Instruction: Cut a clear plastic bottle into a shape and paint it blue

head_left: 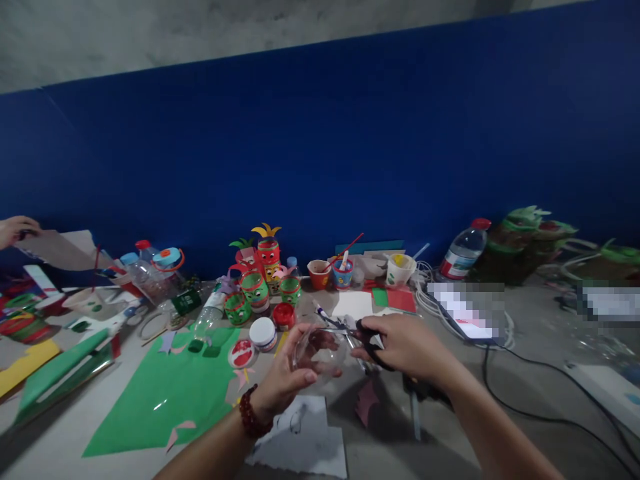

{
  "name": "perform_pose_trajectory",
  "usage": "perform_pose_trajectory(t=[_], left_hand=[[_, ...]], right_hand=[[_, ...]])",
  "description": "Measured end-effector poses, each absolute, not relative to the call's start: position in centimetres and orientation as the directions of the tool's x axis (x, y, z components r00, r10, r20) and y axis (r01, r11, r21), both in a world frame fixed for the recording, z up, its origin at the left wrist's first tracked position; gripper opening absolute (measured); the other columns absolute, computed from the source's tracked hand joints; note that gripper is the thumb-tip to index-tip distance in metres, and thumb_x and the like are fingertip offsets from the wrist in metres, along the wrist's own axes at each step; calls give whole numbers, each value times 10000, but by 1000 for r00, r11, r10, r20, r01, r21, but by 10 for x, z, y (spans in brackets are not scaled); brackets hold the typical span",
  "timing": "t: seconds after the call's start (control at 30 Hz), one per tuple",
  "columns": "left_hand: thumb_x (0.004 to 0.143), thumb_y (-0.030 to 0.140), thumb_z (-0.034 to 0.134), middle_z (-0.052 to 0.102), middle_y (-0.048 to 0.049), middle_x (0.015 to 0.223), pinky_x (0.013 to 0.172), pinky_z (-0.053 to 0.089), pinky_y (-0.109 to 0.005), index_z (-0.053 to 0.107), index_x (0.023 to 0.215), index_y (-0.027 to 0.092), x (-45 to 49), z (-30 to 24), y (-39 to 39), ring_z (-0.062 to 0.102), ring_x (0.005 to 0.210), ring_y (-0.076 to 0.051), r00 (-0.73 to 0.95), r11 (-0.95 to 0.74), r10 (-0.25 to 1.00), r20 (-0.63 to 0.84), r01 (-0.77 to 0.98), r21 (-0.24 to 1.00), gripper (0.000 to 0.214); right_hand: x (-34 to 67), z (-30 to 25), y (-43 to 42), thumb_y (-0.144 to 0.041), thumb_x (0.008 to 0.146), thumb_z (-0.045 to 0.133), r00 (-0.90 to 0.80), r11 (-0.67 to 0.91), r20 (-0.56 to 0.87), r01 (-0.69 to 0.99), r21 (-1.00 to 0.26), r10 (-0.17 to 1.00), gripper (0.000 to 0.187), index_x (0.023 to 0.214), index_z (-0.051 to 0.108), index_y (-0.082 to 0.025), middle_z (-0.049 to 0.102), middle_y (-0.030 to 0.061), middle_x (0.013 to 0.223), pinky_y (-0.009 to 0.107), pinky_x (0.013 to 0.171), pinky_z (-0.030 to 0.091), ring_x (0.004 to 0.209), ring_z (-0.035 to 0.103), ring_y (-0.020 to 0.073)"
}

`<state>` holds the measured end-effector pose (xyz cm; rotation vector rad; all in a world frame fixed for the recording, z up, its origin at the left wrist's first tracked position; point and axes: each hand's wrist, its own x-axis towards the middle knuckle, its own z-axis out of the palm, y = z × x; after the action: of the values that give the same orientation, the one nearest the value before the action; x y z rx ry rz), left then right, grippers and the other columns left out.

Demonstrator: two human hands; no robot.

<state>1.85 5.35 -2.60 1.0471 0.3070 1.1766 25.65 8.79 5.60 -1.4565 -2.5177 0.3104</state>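
My left hand (287, 370) is wrapped round a clear plastic bottle piece (320, 350), which looks like a cut-off round section. In my right hand (407, 347) is a pair of scissors with black handles (373, 343). The blades point left and meet the near rim of the clear plastic; whether they are parted I cannot tell. Below my hands lie a white paper sheet (305, 440) with drawn lines and a dark pink paper scrap (367, 403). A white-lidded jar (263, 333) and an open red paint jar (284, 316) stand just beyond my left hand.
Green paper (165, 393) covers the table's left. Decorated bottle cups (254, 291) with paper leaves stand at the back. Paper cups (400, 270), a water bottle (465, 250), and a phone (465, 313) with cables are to the right. Another person's hand (20, 230) holds cardboard at far left.
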Motion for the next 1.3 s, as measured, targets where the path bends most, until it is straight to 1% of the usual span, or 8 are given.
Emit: perform_pose_trajectory(t=[0.17,0.4,0.53,0.63,0.87,0.97,1.13,1.3], left_hand=[[723,304,836,565,-89,1264,843,571,-411,528,1270,314,13,-33,56,535,1179,-278,459,28,843,280,-558,829,628],[665,373,872,567,-116,1231,785,568,-360,558,1231,255,12,-33,56,543,1145,-291,505,94,839,203,-502,860,658],[683,365,863,565,-98,1250,763,560,-336,564,1250,289,12,-37,57,549,1136,-278,510,93,831,223,-523,847,646],[682,382,861,577,-101,1235,755,556,-338,561,1264,289,12,-41,57,558,1128,-285,515,89,825,232,-524,847,662],[693,369,854,584,-99,1215,769,558,-361,554,1260,294,13,-41,57,559,1120,-286,520,74,816,254,-529,845,646],[697,379,849,594,-98,1196,771,554,-356,557,1251,287,14,-42,58,554,1123,-284,522,79,817,247,-525,847,633],[693,423,841,594,-105,1168,773,548,-355,551,1246,252,12,-39,57,546,1116,-286,523,83,826,211,-484,871,647],[693,405,849,588,-103,1164,795,538,-362,538,1256,256,11,-39,54,564,1115,-288,570,105,801,185,-438,893,659]], right_hand=[[261,53,94,-528,842,627,-489,490,67,837,-243,869,299,766,687,-245,746,28,769,272,560,278,724,656,213],[268,53,97,-401,857,642,-533,531,44,825,-193,845,228,719,693,-228,739,41,733,273,554,244,699,642,201],[268,55,98,-266,814,656,-529,523,12,836,-167,848,115,717,705,-229,747,39,744,271,556,227,691,632,188],[268,55,99,-210,794,640,-535,531,12,835,-146,845,123,685,696,-221,745,40,734,276,559,210,679,624,182],[272,53,100,-243,800,655,-540,542,56,828,-141,840,162,644,672,-204,720,41,690,285,555,175,627,586,159],[273,52,101,-259,836,629,-579,579,51,801,-153,814,205,644,672,-202,716,39,674,286,558,179,624,588,158],[269,49,102,-264,849,609,-573,573,32,814,-91,819,180,697,691,-211,732,46,711,290,558,182,662,621,176],[262,50,94,-481,846,648,-592,592,36,800,-96,805,309,676,670,-224,729,47,708,291,556,194,664,624,196]])
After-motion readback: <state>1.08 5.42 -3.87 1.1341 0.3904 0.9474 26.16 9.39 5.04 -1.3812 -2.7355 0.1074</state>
